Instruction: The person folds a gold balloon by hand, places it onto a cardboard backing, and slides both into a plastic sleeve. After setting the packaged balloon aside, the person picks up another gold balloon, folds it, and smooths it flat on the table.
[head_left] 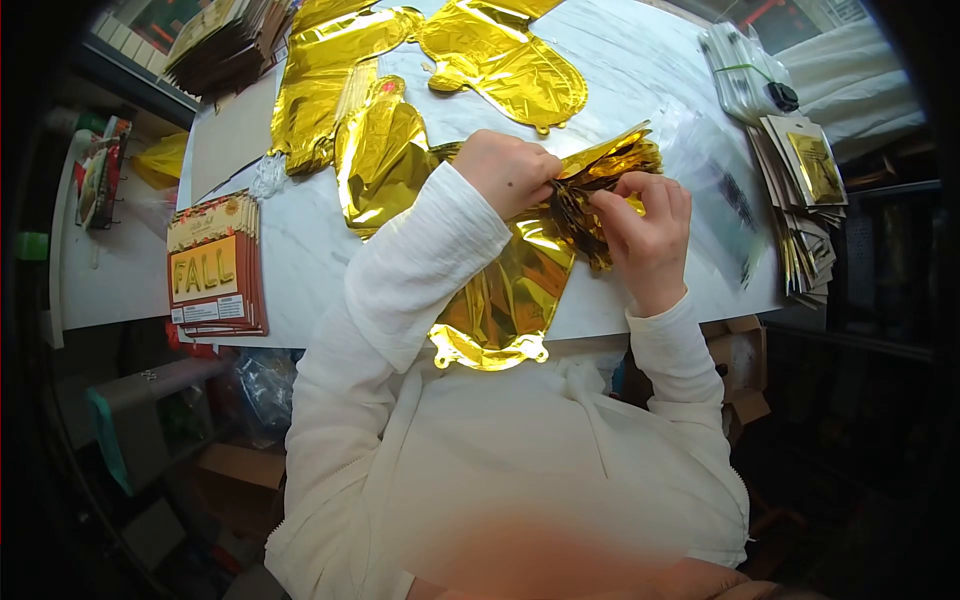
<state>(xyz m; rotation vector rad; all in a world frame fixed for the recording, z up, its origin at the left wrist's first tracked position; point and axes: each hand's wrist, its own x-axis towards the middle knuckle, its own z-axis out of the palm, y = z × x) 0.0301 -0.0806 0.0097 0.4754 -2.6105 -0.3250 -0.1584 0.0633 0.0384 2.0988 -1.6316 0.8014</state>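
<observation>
Both hands meet at a bunched stack of gold foil (615, 160) above the table's middle. My left hand (503, 172) has its fingers closed on the gathered foil from the left. My right hand (648, 232) pinches the stack's dark layered edge from the right, thumb and index finger together. Below them a gold foil balloon (510, 290), flat and uninflated, hangs toward the table's front edge, its tabbed rounded end near my body. Another flat gold balloon (385, 160) lies left of my left hand, partly behind the sleeve.
More flat gold balloons (515, 70) lie at the back. Packets marked FALL (212, 270) are stacked at the left edge. Clear plastic bags (710, 190) lie right of my hands, beside a pile of packets (800, 200). A bundle of clear packages (745, 70) sits at the back right.
</observation>
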